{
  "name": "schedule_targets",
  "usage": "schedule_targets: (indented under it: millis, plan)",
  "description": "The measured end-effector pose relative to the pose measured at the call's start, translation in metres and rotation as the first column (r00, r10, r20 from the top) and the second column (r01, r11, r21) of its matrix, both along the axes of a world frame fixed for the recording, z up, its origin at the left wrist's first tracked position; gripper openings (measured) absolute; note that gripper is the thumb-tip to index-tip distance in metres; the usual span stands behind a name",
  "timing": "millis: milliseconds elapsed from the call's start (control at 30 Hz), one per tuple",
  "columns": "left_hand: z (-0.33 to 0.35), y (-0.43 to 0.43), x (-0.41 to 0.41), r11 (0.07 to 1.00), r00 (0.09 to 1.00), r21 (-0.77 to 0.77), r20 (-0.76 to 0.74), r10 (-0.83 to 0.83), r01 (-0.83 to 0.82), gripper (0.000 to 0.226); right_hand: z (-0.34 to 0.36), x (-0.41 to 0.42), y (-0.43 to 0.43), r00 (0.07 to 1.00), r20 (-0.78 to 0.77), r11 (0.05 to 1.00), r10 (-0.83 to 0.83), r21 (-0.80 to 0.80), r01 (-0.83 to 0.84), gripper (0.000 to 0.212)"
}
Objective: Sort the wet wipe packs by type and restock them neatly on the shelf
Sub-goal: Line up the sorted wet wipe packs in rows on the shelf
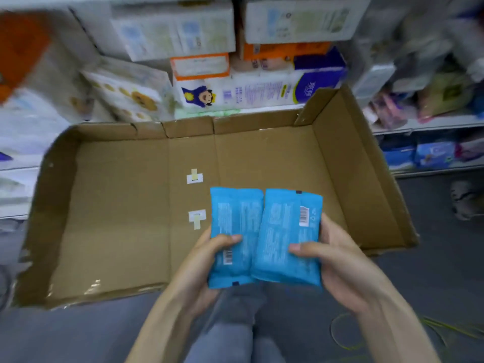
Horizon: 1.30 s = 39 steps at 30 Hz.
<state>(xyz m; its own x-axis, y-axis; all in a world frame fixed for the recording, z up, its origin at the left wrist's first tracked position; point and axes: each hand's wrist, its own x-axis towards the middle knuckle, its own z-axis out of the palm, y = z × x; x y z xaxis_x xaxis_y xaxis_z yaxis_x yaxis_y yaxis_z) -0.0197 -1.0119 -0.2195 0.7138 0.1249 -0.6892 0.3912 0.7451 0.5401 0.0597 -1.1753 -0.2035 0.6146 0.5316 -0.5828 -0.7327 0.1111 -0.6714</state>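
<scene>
Two blue wet wipe packs sit side by side, backs up with barcodes showing, above the near right part of a cardboard box. My left hand [201, 260] grips the left blue pack [235, 218], thumb across its lower half. My right hand [337, 260] grips the right blue pack [285, 231], thumb on its face and fingers behind its right edge. The right pack's inner edge overlaps the left pack slightly. The shallow brown cardboard box [117, 205] lies open on the floor and holds no packs; two small taped labels mark its bottom.
Shelves [432, 124] behind and to the right carry boxed and bagged tissue and wipe goods, with white cartons [172, 30] and a purple-and-white pack [262, 87] straight ahead. My knees in grey trousers [235, 323] are below. A shoe [466, 200] stands on the right floor, and yellow cord [445, 328] lies near.
</scene>
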Motion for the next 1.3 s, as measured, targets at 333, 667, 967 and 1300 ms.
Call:
schedule_targets:
  millis: [333,667,967,1300]
  plan:
    - [0.093,0.026,-0.120,0.976,0.951,-0.171,0.256,0.174,-0.133,0.038,0.084,-0.100,0.052,0.999,0.028,0.990,0.014,0.137,-0.018,0.043]
    - [0.123,0.132,-0.191,0.976,0.914,0.160,0.398,0.073,-0.147,0.084,0.128,-0.170,0.178,0.980,-0.034,0.941,0.196,0.286,-0.179,0.058]
    - [0.130,0.317,-0.298,0.813,0.914,0.442,0.320,0.251,-0.378,0.078,0.126,-0.272,0.377,0.915,0.173,0.912,0.365,0.134,-0.389,0.081]
    - [0.139,0.455,-0.370,0.796,0.887,0.402,0.296,0.355,-0.453,0.030,0.126,-0.316,0.492,0.932,0.191,0.930,0.308,0.145,-0.337,0.070]
